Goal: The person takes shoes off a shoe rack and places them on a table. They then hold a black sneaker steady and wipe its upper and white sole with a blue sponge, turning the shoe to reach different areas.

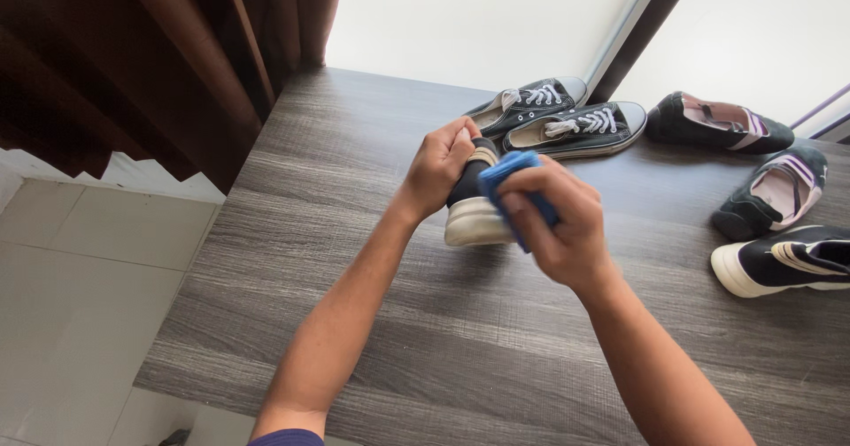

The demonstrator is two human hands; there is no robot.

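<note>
My left hand (438,167) grips a black sneaker with a thick white sole (475,220), its fingers tucked into the shoe's opening. The shoe rests on its sole on the grey wood-grain table (354,260), mostly hidden behind my hands. My right hand (558,225) is closed around a blue cloth (509,173) and presses it against the side of that sneaker.
Two black lace-up canvas sneakers (567,119) lie at the table's far side. To the right are two black slip-on shoes with pink lining (717,120) (775,194) and another black shoe with a white sole (784,265). The table's left edge drops to a tiled floor (80,296).
</note>
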